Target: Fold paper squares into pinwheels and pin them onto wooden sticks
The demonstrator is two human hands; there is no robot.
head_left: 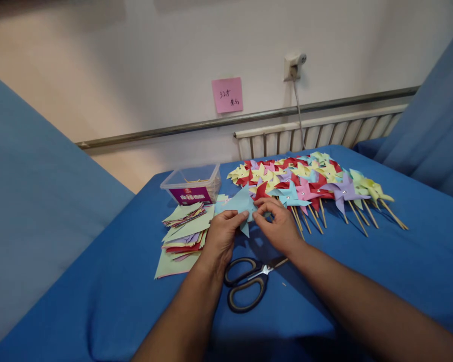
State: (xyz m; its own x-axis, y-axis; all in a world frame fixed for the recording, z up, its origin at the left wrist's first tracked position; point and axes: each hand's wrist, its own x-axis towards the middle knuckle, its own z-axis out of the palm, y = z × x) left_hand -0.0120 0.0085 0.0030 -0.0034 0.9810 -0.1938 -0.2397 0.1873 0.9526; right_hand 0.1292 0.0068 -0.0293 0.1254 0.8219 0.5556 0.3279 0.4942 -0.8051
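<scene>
A light blue paper pinwheel (240, 202), with pointed blades, is held up over the table between both hands. My left hand (226, 229) pinches its lower left side between thumb and fingers. At its right side, my right hand (274, 221) has thumb and forefinger pressed together near the paper's middle; anything small between those fingertips is hidden. Below the hands lie scissors (254, 281) with dark handles, their blades pointing right and partly under my right wrist. Stacks of coloured paper (184, 236) rest just left of my left hand.
Many finished pinwheels (305, 183) on wooden sticks lie at the back right. A clear plastic box (191, 183) with thin sticks stands at the back left. Behind the blue-covered table (109, 281) are a radiator (320, 130), a pipe and a plugged socket (293, 68). Blue curtains hang either side.
</scene>
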